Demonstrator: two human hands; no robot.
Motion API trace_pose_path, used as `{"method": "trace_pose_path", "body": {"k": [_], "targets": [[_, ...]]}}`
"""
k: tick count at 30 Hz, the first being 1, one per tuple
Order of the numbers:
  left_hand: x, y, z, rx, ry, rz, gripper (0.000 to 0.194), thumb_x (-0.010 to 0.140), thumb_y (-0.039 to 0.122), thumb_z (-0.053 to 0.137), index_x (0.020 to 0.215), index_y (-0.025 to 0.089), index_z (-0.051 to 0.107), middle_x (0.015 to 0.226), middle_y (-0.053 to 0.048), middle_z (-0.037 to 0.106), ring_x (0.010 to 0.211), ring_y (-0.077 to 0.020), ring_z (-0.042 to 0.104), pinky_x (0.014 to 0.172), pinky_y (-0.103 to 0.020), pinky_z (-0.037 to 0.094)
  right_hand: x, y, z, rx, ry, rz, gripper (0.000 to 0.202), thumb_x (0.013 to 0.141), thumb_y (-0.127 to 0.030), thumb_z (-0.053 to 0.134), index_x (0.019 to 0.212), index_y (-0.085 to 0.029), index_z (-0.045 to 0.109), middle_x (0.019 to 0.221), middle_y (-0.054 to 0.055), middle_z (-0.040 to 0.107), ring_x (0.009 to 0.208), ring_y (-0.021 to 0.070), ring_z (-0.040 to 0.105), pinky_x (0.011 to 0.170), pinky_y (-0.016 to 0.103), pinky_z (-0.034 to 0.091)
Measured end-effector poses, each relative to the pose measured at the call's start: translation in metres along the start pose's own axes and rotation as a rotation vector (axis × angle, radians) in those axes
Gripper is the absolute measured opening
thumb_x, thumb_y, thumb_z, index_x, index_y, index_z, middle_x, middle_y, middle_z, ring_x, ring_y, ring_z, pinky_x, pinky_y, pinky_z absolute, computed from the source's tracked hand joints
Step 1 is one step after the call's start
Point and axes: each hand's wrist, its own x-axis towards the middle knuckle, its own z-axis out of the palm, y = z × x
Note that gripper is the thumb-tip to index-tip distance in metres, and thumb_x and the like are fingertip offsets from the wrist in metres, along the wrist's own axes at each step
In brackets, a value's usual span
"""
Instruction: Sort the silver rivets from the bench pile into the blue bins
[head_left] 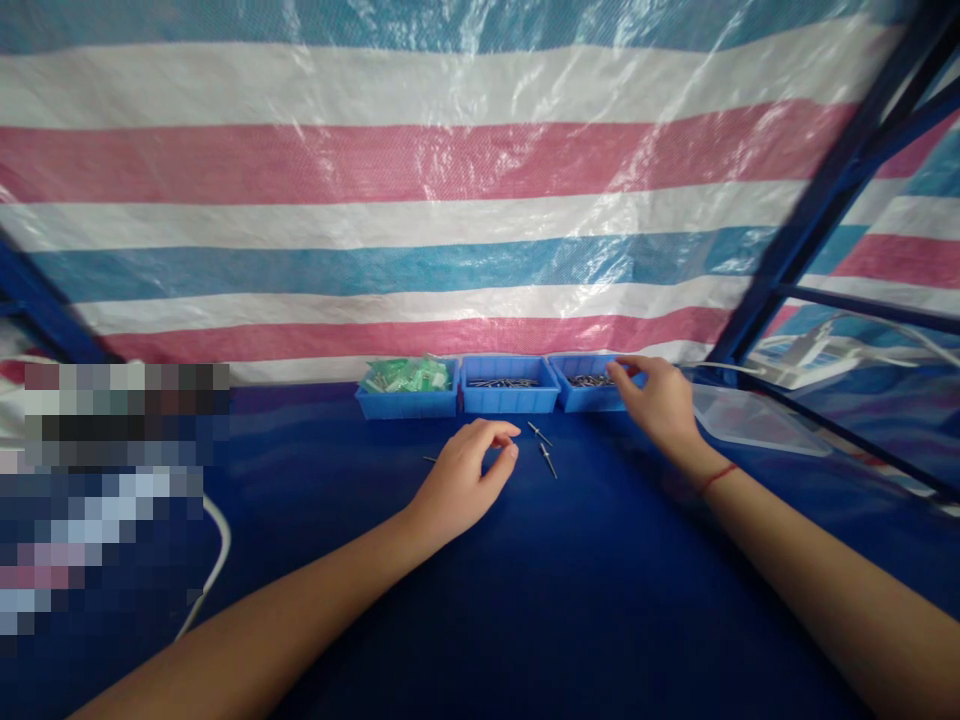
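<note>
Left hand [463, 478] gapes beside rivets [547, 457] — right hand [664, 405], grip unclear, part-hides a bin [589, 400], sheeting [360, 165] behind.

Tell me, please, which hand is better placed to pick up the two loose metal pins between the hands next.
Probably the left hand: its parted thumb and forefinger are close to the metal pins, while the right hand is farther, at the right-hand blue bin.
</note>
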Motion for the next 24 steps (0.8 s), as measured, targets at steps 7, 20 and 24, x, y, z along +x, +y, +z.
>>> {"method": "trace_pose_path", "body": {"k": [7,20,24], "targets": [[-0.001,0.001,-0.005,0.248,-0.070,0.051,0.018,0.084,0.012,0.046,0.095,0.020,0.059,0.096,-0.004,0.063,0.092,-0.0187,0.058,0.082,-0.033,0.045,-0.006,-0.008,0.000,0.092,-0.044,-0.039,0.026,0.081,-0.030,0.048,0.085,-0.014,0.068,0.078,0.009,0.068,0.070,0.0218,0.060,0.066,0.032,0.044],[0.016,-0.028,-0.075,0.606,-0.630,-0.169,0.020,0.080,0.018,0.049,0.094,0.021,0.062,0.089,-0.004,0.061,0.077,-0.0182,0.060,0.071,-0.028,0.043,-0.040,-0.042,-0.007,0.049,-0.813,-0.506,0.044,0.084,-0.044,0.050,0.112,-0.012,0.061,0.099,0.013,0.061,0.081,0.0224,0.062,0.073,0.033,0.047],[0.018,-0.034,-0.069,0.543,-0.618,-0.138,0.014,0.084,0.018,0.046,0.085,0.018,0.061,0.087,-0.004,0.061,0.080,-0.0178,0.059,0.072,-0.028,0.042,-0.043,-0.045,-0.005,0.049,-0.789,-0.499,0.029,0.087,-0.030,0.048,0.105,-0.016,0.065,0.093,0.010,0.063,0.080,0.0208,0.062,0.073,0.030,0.047]]}}
